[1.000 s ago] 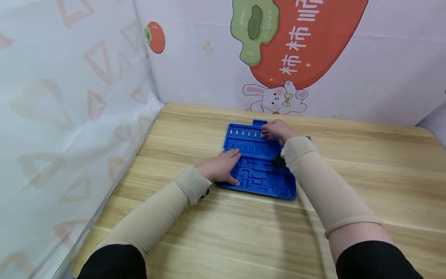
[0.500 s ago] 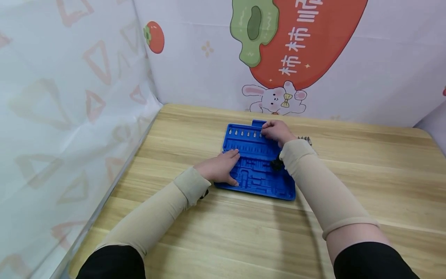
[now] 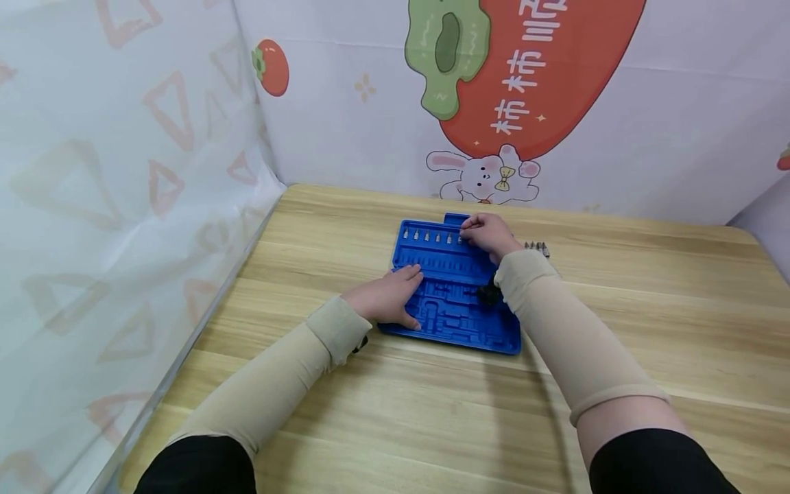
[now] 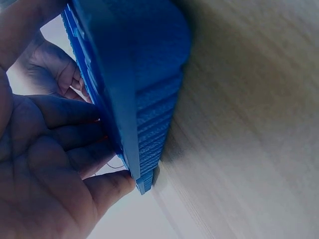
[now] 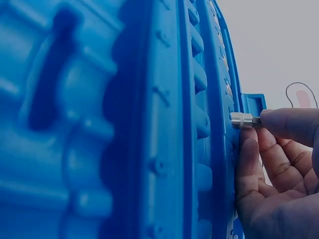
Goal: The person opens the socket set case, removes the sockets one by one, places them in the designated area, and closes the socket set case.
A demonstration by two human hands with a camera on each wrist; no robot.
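Note:
A blue moulded tool case (image 3: pixel 457 326) lies unfolded flat on the wooden table. My left hand (image 3: pixel 385 296) rests along its left edge with fingers stretched out, and in the left wrist view the fingertips (image 4: pixel 122 180) touch the rim. In the upper half, several silver bit sockets (image 3: pixel 427 236) stand in a row along the far side. At the right end of that row, my right hand (image 3: pixel 490 237) pinches another bit socket (image 5: pixel 242 120) by its dark tip. Its knurled silver base meets the case's row; how deep it sits is hidden.
Several loose metal bits (image 3: pixel 537 248) stand on the table (image 3: pixel 395 418) just right of the case, partly behind the right forearm. A small black object (image 3: pixel 489 295) shows by the right wrist, over the case. A printed cloth (image 3: pixel 345 137) hangs behind the table.
The right hand has drawn slightly back, still pinching at the row's right end, and more of the loose bits show beside its wrist. The left hand stays on the case.

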